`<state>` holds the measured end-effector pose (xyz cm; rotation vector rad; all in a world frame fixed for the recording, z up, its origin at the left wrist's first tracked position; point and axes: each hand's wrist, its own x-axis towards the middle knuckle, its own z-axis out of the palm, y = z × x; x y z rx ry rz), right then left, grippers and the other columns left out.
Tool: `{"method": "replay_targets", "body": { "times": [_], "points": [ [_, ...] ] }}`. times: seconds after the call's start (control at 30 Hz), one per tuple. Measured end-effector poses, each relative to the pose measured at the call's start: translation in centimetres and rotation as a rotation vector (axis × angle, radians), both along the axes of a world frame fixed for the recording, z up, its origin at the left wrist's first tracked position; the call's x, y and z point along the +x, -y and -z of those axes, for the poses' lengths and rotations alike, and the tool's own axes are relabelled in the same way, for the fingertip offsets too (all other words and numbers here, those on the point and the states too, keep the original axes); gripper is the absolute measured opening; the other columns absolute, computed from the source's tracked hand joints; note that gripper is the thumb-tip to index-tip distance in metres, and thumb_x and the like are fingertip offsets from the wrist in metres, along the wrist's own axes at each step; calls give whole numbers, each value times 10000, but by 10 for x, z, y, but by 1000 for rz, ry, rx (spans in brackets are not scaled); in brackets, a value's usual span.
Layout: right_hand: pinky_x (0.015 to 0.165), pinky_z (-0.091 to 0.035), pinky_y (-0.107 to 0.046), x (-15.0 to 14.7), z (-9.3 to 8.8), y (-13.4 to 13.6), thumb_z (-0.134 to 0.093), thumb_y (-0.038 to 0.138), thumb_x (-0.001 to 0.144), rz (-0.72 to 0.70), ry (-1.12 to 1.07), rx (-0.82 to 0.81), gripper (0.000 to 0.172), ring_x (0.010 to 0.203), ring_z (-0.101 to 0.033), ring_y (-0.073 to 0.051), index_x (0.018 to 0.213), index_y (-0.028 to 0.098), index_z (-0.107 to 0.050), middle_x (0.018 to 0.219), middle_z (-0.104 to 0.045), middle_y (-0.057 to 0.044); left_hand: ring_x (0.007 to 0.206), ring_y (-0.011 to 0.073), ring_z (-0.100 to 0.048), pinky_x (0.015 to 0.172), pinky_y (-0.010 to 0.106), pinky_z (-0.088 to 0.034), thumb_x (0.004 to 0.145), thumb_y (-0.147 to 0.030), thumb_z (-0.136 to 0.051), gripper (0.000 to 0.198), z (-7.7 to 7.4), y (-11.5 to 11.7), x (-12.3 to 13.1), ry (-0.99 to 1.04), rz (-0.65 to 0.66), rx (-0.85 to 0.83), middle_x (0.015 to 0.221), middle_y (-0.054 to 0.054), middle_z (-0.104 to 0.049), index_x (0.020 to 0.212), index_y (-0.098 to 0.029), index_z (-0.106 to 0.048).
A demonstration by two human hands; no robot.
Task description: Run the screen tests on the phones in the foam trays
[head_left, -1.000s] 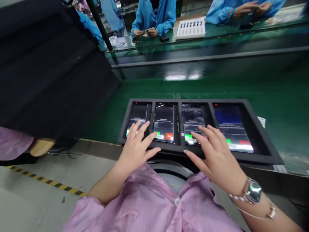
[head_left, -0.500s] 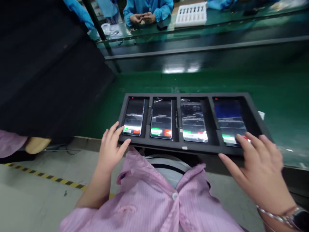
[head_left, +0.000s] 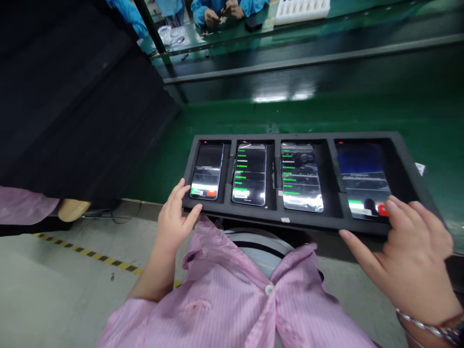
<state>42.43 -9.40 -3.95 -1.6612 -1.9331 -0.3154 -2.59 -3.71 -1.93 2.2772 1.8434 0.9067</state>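
A black foam tray [head_left: 311,222] holds several smartphones in separate slots, all face up. My left hand [head_left: 174,217] rests at the tray's front left corner, fingers apart, close to the leftmost phone [head_left: 207,166]. That phone shows a green and a red patch low on its lit screen. Green lines of text fill the second phone [head_left: 249,171] and the third phone [head_left: 301,176]. Over the lower right of the rightmost phone [head_left: 364,181], my right hand [head_left: 416,246] has its fingertips by the red patch. Its thumb points to the tray's front rim, and nothing is held.
The tray lies on a green bench [head_left: 235,116] along its near edge. A black cloth [head_left: 79,96] hangs at the left. Across the bench, a co-worker's hands [head_left: 224,13] work near a white tray [head_left: 302,12]. Yellow-black tape [head_left: 90,253] marks the floor.
The two middle phones have switched from screens with green and red patches to lists of green lines. My right fingertips have shifted right beside the red patch. The whole view has moved slightly.
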Motion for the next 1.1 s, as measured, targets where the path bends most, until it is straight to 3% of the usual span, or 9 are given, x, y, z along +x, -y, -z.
{"method": "replay_targets", "body": {
  "times": [0.33, 0.6, 0.97, 1.1],
  "points": [
    [1210, -365, -623, -10, -9, 2, -622, 607, 1001, 19, 33, 22, 821, 1464, -441, -437, 1620, 136, -360, 1458, -557, -260, 1370, 335, -612, 1047, 440, -563, 995, -519, -602, 512, -3, 1, 2, 5, -64, -21, 1532, 152, -590, 1410, -222, -559],
    [1207, -378, -640, -8, -3, 4, -591, 645, 1003, 34, 25, -19, 847, 1493, -414, -418, 1661, 204, -292, 1527, -511, -226, 1387, 327, -597, 1057, 437, -557, 1001, -524, -590, 491, -3, 1, 4, -7, -84, -29, 1538, 137, -588, 1403, -241, -573],
    [1178, -413, -633, -10, -1, 3, -596, 642, 999, 48, 40, 6, 880, 1502, -401, -423, 1676, 202, -247, 1522, -518, -227, 1383, 323, -603, 1064, 423, -551, 997, -480, -627, 580, 1, 1, 1, -5, -61, 10, 1536, 155, -585, 1502, -226, -495],
    [1175, -407, -653, -12, -5, 4, -603, 609, 1009, 31, 37, 9, 865, 1509, -380, -437, 1669, 168, -258, 1519, -516, -240, 1398, 340, -588, 1095, 450, -531, 997, -496, -620, 548, -1, 0, 3, 0, -67, 4, 1527, 165, -591, 1461, -215, -538]
  ]
}}
